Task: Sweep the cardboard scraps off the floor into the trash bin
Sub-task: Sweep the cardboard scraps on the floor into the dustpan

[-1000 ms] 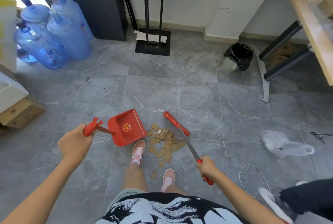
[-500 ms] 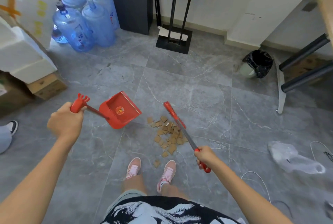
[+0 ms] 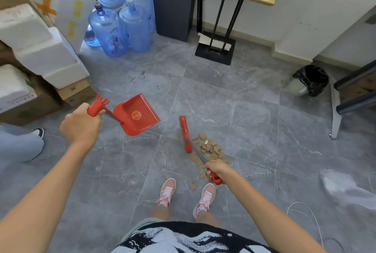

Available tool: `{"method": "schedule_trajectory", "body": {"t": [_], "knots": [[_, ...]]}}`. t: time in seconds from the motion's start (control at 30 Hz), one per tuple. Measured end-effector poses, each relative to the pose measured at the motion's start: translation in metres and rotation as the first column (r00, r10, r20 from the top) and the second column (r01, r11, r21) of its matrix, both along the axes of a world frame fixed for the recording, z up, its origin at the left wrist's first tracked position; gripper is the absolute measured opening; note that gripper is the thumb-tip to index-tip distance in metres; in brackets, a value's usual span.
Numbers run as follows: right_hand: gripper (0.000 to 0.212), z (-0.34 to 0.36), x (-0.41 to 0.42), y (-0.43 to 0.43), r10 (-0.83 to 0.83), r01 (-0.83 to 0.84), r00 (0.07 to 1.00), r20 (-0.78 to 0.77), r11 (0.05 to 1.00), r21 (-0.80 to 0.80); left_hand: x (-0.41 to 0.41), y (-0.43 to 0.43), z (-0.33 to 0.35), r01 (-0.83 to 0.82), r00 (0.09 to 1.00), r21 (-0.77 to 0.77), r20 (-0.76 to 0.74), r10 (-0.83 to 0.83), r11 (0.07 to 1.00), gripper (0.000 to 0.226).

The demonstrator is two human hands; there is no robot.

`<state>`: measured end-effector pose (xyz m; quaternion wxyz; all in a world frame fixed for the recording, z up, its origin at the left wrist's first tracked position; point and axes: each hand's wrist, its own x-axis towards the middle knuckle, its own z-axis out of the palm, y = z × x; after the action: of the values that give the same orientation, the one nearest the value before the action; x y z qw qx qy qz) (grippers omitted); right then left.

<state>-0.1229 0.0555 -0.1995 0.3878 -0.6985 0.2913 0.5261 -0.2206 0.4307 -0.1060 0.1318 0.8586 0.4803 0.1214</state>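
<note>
Dustpan (image 3: 138, 116) is gripped by left hand (image 3: 80, 124), broom (image 3: 186, 134) by right hand (image 3: 215, 169) (both fists closed). Scraps (image 3: 209, 149) are piled centre frame, bin (image 3: 311, 80) at upper right. Risk: scraps are scattered if dustpan is not grounded.

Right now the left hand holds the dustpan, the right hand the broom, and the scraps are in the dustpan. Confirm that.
Wrong on the scraps: the head view shows them on the floor beside the broom; the dustpan holds none.
</note>
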Motion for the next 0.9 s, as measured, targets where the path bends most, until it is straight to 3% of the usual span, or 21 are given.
{"method": "schedule_trajectory", "body": {"t": [0.1,0.4,0.7,0.9], "knots": [[0.018,-0.002,0.001,0.037,-0.006,0.009,0.997,-0.079,0.999,0.037,-0.003,0.021,-0.002,0.018,1.000,0.011,-0.006,-0.018,1.000,0.037],[0.021,-0.022,0.030,0.095,-0.199,0.249,0.941,-0.275,0.955,0.161,-0.010,0.069,-0.021,0.025,0.998,0.016,-0.050,-0.024,1.000,0.038],[0.019,-0.036,0.068,0.021,-0.417,0.457,0.850,-0.320,0.888,0.057,-0.025,0.046,-0.042,0.089,0.986,-0.063,-0.133,-0.096,0.994,0.037],[0.018,-0.022,0.075,-0.035,-0.399,0.422,0.863,-0.308,0.907,0.008,-0.012,0.017,-0.055,0.148,0.970,-0.111,-0.178,-0.166,0.983,0.035]]}}
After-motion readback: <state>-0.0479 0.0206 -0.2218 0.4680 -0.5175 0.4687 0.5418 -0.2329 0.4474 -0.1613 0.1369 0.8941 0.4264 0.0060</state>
